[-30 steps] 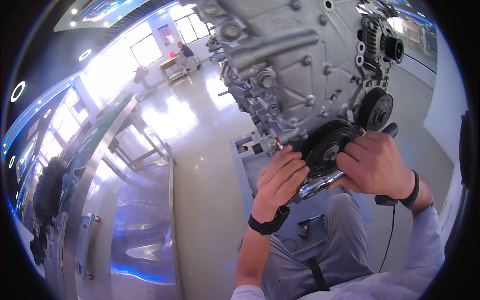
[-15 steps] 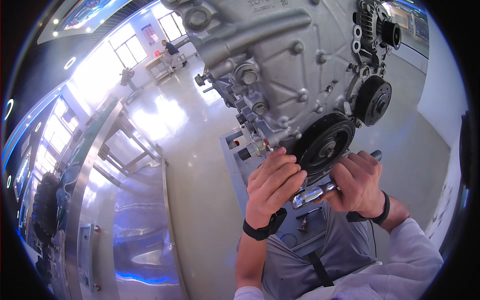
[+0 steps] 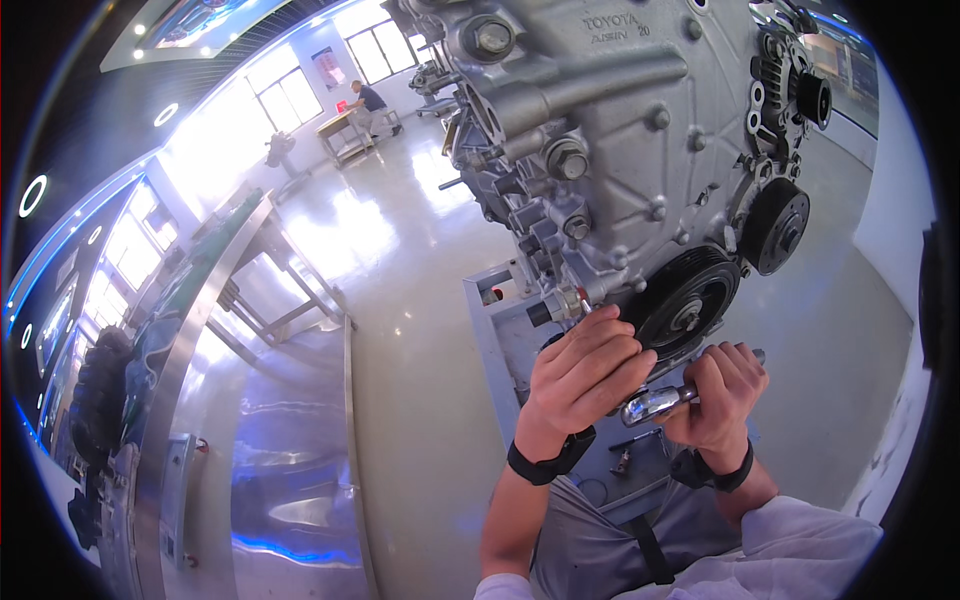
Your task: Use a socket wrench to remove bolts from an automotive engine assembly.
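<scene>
In my right hand point(image 3: 722, 392) is a chrome ratchet wrench point(image 3: 650, 406); the fingers wrap round its handle, and its shiny head points toward my left hand point(image 3: 590, 370). The left fingers are curled and pressed together against the lower edge of a large silver engine point(image 3: 610, 130). What they hold, if anything, is hidden behind them. Just above and between both hands sits a black crankshaft pulley point(image 3: 690, 305). A hexagonal metal fitting point(image 3: 550, 308) sticks out of the engine beside the left fingertips.
A second black pulley point(image 3: 777, 225) is at the engine's right side. Below the hands, small tools point(image 3: 622, 460) lie on a grey tray of the stand point(image 3: 490, 325). To the left stands a long metal workbench point(image 3: 190, 350). Far back, a person point(image 3: 370, 105) sits at a table.
The engine appears farther right and lower as the view shifts. My right hand has moved down and slightly left relative to the pulley, with the ratchet wrench. The left hand stays near the same spot.
</scene>
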A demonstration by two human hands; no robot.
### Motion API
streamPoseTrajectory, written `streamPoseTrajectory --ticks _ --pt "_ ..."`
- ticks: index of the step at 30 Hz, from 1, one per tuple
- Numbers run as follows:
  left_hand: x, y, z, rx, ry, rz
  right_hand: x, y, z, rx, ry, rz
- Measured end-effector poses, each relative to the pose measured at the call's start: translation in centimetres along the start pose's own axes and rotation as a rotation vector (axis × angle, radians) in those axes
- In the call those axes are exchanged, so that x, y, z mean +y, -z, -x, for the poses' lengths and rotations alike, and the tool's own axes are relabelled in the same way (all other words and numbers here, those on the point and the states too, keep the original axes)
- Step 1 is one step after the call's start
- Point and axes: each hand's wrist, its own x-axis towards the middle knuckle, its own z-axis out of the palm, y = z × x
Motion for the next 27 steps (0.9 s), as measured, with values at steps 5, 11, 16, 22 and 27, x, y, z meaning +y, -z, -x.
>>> streamPoseTrajectory --ticks 5,11,16,22,27 --pt "0.0 0.0 -0.6 -0.008 -0.002 -0.014 -0.1 -0.2 0.1 0.034 -0.041 -0.015" --pt "0.1 0.5 -0.7 -0.055 0.012 -0.041 0.1 -0.2 -0.1 0.031 -0.007 -0.110" --pt "0.8 -0.9 0.5 -0.060 0.035 -0.111 4.5 0.6 -1.7 -0.173 0.279 -0.233" --pt "1.1 -1.1 1.2 -0.004 0.051 -0.100 4.7 2.6 -2.9 -0.325 0.445 -0.145" --pt "1.2 -1.2 0.8 0.060 0.037 -0.058 3.9 2.5 -2.4 -0.373 0.363 -0.229"
